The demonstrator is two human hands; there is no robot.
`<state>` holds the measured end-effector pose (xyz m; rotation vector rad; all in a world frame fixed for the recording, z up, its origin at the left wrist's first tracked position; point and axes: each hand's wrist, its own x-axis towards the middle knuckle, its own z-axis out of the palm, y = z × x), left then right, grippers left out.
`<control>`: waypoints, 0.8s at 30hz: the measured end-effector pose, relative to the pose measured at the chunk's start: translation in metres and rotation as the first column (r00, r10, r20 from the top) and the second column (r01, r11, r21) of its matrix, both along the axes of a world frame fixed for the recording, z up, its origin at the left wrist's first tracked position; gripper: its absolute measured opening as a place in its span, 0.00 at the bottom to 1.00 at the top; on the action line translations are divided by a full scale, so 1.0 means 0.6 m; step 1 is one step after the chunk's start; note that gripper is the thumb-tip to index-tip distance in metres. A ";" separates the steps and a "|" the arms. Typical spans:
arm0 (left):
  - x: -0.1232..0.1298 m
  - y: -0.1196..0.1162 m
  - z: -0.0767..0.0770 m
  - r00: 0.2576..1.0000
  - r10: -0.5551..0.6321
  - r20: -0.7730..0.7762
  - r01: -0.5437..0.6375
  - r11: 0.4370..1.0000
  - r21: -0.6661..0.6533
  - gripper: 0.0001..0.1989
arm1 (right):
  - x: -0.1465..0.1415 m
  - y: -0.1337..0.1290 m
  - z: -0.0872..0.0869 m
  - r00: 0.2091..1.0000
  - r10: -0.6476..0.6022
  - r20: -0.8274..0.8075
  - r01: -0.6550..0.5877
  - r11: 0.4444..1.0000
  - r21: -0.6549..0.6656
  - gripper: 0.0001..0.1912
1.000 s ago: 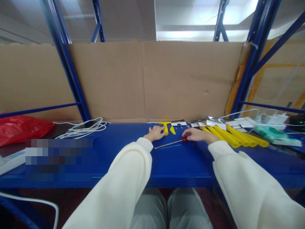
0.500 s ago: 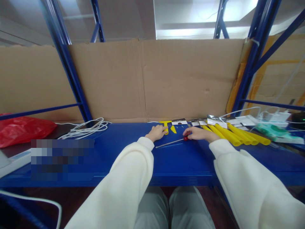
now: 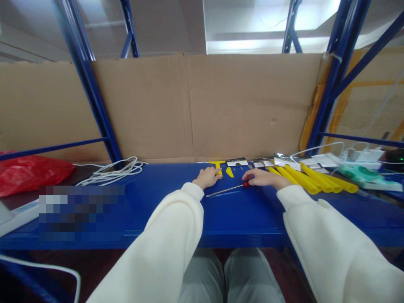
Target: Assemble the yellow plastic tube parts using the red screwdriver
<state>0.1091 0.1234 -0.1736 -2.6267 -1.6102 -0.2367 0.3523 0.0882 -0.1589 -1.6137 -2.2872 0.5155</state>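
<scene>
On the blue table my left hand [image 3: 207, 177] has its fingers curled over the stem of a flat yellow T-shaped piece [image 3: 217, 163]; part of the stem is hidden. My right hand [image 3: 260, 177] is closed on the red handle of a screwdriver [image 3: 224, 190]. Its metal shaft lies low along the tabletop, its tip pointing left toward me. Between the hands is a small yellow blade-shaped piece [image 3: 229, 172], with tiny screws [image 3: 241, 168] beside it. Behind these lies a black-and-white packaging card [image 3: 237, 162].
Several yellow tubes [image 3: 304, 179] and clear packets [image 3: 286, 160] lie right of my right hand. Further right are a green-and-white package [image 3: 368, 176] and white plugs. White cable coils [image 3: 126, 168] and a red bag [image 3: 34, 172] are left. A cardboard panel [image 3: 202, 109] stands behind the table.
The yellow T-shaped piece has shifted slightly left under my left hand. My right hand and the screwdriver stay almost where they were.
</scene>
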 end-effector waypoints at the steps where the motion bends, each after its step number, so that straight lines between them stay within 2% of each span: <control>1: 0.000 -0.001 0.000 1.000 0.000 -0.003 0.000 1.000 0.000 0.26 | 0.000 -0.001 0.000 1.000 0.001 -0.007 -0.001 1.000 -0.003 0.19; 8: -0.004 -0.008 0.000 1.000 0.025 -0.001 -0.025 1.000 -0.009 0.29 | -0.003 -0.006 0.003 0.998 -0.043 -0.053 0.041 0.999 -0.025 0.20; 14: -0.007 -0.008 -0.002 0.999 0.010 0.042 -0.009 1.000 -0.030 0.25 | -0.006 -0.010 0.006 0.995 -0.076 -0.061 0.073 0.996 -0.054 0.21; 24: -0.008 0.021 -0.027 0.987 -0.040 0.155 0.043 0.999 -0.018 0.24 | -0.007 -0.008 0.005 0.996 -0.074 -0.054 0.072 0.997 -0.036 0.21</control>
